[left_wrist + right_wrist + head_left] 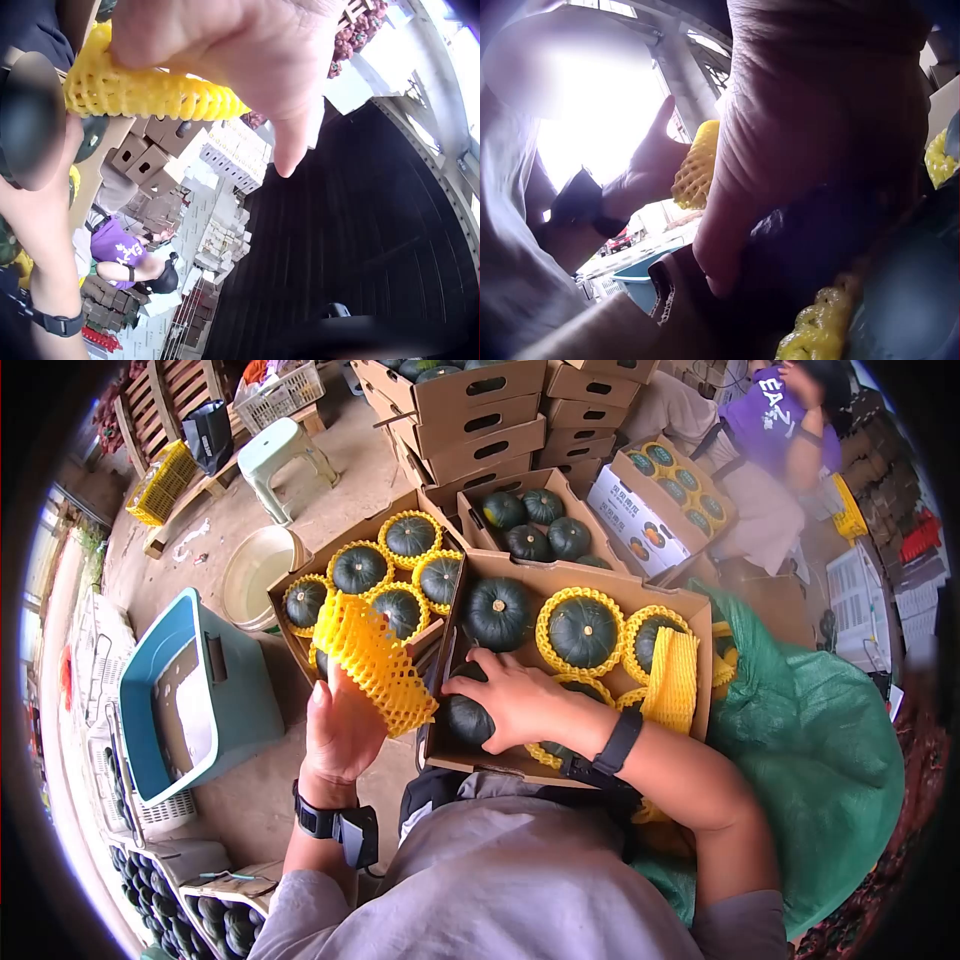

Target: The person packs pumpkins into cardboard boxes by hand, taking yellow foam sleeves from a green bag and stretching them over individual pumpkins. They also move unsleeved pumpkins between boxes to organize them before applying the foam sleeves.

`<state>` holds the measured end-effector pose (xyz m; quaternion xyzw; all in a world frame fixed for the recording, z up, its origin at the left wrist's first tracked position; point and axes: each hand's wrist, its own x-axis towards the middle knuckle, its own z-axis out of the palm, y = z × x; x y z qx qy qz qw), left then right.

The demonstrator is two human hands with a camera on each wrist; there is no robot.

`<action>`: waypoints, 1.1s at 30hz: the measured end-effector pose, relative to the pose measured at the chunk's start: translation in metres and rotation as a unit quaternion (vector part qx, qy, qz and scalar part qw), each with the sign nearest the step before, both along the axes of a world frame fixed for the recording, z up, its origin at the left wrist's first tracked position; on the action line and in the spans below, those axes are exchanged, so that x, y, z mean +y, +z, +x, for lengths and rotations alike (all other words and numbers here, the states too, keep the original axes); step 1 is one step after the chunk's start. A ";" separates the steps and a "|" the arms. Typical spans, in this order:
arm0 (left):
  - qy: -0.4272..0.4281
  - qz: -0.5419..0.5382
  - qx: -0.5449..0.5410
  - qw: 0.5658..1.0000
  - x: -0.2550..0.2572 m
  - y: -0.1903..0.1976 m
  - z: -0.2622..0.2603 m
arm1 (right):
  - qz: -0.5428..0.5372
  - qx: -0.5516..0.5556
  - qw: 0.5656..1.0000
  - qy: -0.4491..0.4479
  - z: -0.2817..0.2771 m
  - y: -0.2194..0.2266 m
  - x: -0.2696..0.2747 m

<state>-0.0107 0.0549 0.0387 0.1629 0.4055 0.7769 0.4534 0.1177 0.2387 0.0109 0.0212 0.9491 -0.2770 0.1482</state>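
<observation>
My left hand (345,735) holds a yellow foam net sleeve (370,655) above the gap between my body and the left box. Its thumb sticks out free, while the net hides most of the fingers. In the left wrist view the sleeve (150,94) runs across behind the palm. My right hand (525,705) grips a dark green kabocha squash (465,720) in the near left corner of the front cardboard box (700,710). Thumb and fingers spread around its sides. Next to it sit a bare squash (497,615) and a squash in a yellow net (580,630).
A box of netted squashes (360,568) stands at the left, another box with bare ones (527,525) behind. Flattened yellow nets (672,680) lie over the front box's right side. Around are a green sack (800,740), blue tub (235,700), stool (285,455) and seated person (790,425).
</observation>
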 end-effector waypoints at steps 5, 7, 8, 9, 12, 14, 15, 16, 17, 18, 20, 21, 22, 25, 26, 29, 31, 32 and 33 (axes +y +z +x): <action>-0.042 -0.065 0.085 0.993 0.009 0.008 0.006 | -0.175 0.284 0.925 -0.181 0.019 0.042 -0.006; -0.017 -0.038 0.134 0.990 0.029 0.013 0.025 | -0.180 0.369 0.883 -0.228 0.024 0.070 -0.018; 0.017 -0.010 0.126 0.992 0.037 0.014 0.027 | -0.199 0.367 0.885 -0.206 0.034 0.075 -0.013; 0.051 0.019 0.118 0.991 0.044 0.015 0.028 | -0.334 0.385 0.827 -0.238 0.037 0.071 -0.012; -0.041 0.096 -0.098 0.990 0.041 0.018 0.035 | -0.622 0.274 0.627 -0.381 0.041 0.057 -0.004; -0.124 0.126 -0.195 0.965 0.035 0.009 0.045 | -0.739 0.155 0.565 -0.333 0.040 0.050 -0.003; -0.170 0.157 -0.240 0.943 0.033 0.006 0.046 | -0.782 0.128 0.556 -0.251 0.041 0.047 -0.001; -0.194 0.151 -0.261 0.933 0.030 0.005 0.045 | -0.792 0.140 0.544 -0.241 0.044 0.044 0.004; -0.215 0.146 -0.283 0.923 0.028 0.003 0.045 | -0.801 0.149 0.533 -0.230 0.049 0.039 0.010; -0.208 0.121 -0.253 0.937 0.027 0.003 0.045 | -0.810 0.157 0.521 -0.219 0.054 0.035 0.016; -0.193 0.074 -0.187 0.960 0.035 0.016 0.044 | -0.827 0.174 0.499 -0.193 0.058 0.032 0.025; -0.170 0.044 -0.121 0.977 0.040 0.017 0.047 | -0.719 0.237 0.542 -0.366 0.053 0.060 0.018; -0.125 0.037 -0.038 0.991 0.043 0.014 0.053 | -0.545 0.387 0.641 -0.376 0.047 0.054 0.022; 0.006 0.041 0.062 0.997 0.054 0.010 0.065 | -0.082 0.567 0.742 -0.347 0.045 0.042 0.024; 0.035 0.028 0.096 0.994 0.057 0.013 0.066 | -0.084 0.578 0.735 -0.344 0.046 0.041 0.017; 0.060 -0.007 0.143 0.988 0.059 0.011 0.063 | -0.118 0.516 0.762 -0.373 0.039 0.045 0.001; 0.049 -0.024 0.191 0.980 0.058 0.002 0.060 | -0.041 0.476 0.806 -0.349 0.034 0.053 -0.002; 0.043 -0.032 0.231 0.972 0.055 -0.005 0.061 | -0.116 0.462 0.819 -0.320 0.032 0.053 -0.005; 0.037 -0.039 0.270 0.961 0.054 -0.008 0.062 | -0.260 0.448 0.782 -0.347 0.029 0.045 -0.007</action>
